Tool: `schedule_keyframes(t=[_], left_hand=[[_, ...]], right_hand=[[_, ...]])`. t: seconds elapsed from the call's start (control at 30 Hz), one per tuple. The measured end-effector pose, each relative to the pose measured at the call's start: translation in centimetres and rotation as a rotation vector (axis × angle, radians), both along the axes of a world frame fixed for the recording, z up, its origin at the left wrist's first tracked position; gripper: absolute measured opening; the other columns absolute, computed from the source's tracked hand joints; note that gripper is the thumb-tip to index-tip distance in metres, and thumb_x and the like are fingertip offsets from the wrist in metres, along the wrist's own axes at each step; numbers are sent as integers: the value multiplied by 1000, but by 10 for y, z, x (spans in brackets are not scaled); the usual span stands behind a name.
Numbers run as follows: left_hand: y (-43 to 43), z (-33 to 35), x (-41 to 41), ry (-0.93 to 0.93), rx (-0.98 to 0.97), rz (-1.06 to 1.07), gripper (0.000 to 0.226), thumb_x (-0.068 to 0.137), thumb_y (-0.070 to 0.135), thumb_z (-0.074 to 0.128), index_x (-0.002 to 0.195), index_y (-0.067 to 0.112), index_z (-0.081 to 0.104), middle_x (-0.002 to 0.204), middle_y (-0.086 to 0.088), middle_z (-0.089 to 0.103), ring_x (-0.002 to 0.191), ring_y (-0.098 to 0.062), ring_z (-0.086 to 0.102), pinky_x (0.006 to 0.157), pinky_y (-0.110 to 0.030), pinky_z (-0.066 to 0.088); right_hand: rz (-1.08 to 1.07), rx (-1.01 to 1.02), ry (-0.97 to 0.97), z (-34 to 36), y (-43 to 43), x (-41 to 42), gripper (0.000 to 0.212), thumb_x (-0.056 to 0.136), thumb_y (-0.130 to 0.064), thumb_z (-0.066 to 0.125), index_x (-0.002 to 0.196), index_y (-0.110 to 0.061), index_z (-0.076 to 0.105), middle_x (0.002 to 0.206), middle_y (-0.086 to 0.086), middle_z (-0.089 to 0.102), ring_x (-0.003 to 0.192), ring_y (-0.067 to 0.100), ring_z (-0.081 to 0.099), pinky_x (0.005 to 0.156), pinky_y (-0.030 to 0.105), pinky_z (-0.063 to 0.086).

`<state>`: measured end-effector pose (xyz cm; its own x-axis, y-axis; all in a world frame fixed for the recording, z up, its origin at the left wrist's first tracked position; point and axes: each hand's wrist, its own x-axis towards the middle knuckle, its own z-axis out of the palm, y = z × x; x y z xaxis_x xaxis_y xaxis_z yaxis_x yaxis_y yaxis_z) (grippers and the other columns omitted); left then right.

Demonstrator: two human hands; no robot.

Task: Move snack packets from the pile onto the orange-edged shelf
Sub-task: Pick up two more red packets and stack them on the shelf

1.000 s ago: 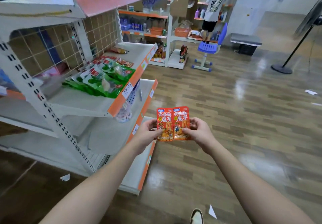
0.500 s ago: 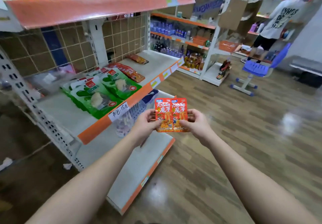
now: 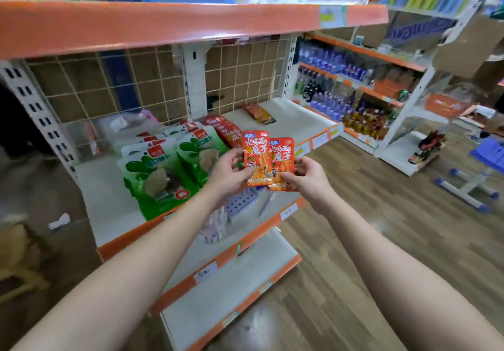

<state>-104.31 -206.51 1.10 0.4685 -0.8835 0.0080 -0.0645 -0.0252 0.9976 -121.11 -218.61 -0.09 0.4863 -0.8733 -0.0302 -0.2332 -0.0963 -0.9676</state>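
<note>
— Where are the two red-orange foil snack packets (image 3: 268,163) now?

— In the air, held upright with their printed faces to the camera, over the front of the white metal shelf with the orange front edge (image 3: 109,200). Half a second ago they sat lower, in front of the shelf beneath it.

— Who has hold of them?

— Both hands. The left hand (image 3: 228,172) pinches the lower part of the left packet (image 3: 255,154), thumb on the front and fingers curled behind. The right hand (image 3: 309,178) grips the right packet (image 3: 283,163) the same way at its lower corner.

— Are they level, as before?

— No. Earlier they lay side by side at one height. Now the left packet stands a little higher and its edge overlaps the right one.

— What is near them on the shelf?

— The glossy green plastic pouches (image 3: 161,176) lie in rows just left of the left hand, which partly covers one. A row of flat red packets (image 3: 225,129) lies behind the held pair, and a single dark orange packet (image 3: 259,113) lies further back, apart from the rest.

— Anything else changed?

— The shelf fills far more of the view than it did. The orange lip of the upper shelf (image 3: 163,23) now spans the top, and a pale lilac perforated basket (image 3: 241,200) shows on the lower shelf, below the hands.
</note>
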Motion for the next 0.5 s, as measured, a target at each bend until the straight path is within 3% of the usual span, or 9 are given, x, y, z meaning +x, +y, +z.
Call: schedule_keyframes(t=[0.1, 0.17, 0.3, 0.4, 0.5], left_hand=[[-19, 1, 19, -80, 70, 59, 48, 89, 9, 72, 134, 15, 53, 130, 0, 61, 118, -17, 60, 99, -33, 49], [-29, 3, 28, -147, 128, 105, 57, 89, 14, 73, 141, 16, 49, 134, 2, 57, 121, -13, 54, 99, -29, 42], [-43, 1, 44, -175, 155, 208, 76, 83, 21, 79, 148, 29, 41, 142, 3, 55, 129, -17, 52, 110, -42, 39], [-52, 5, 48, -139, 138, 236, 89, 82, 18, 80, 152, 37, 29, 147, 4, 51, 132, -15, 50, 98, -38, 49], [-59, 8, 47, -147, 113, 271, 98, 82, 15, 80, 154, 44, 21, 150, 4, 48, 135, -12, 47, 100, -36, 42]], right_hand=[[36, 9, 7, 1, -30, 24, 35, 84, -6, 75, 115, -15, 61, 106, 10, 73, 99, 25, 71, 87, 47, 59], [67, 12, 0, 4, -45, 39, 33, 86, -6, 73, 115, -15, 60, 105, 10, 72, 97, 25, 71, 85, 43, 60], [155, 25, 15, 9, -69, 63, 30, 88, -5, 71, 112, -18, 58, 105, 11, 72, 95, 26, 71, 83, 40, 60], [200, 0, -3, 12, -90, 78, 27, 89, 0, 68, 110, -14, 57, 104, 13, 70, 88, 22, 70, 74, 31, 59], [242, -14, -23, 18, -109, 91, 33, 87, 3, 69, 115, -9, 57, 102, 8, 70, 88, 19, 70, 70, 27, 57]])
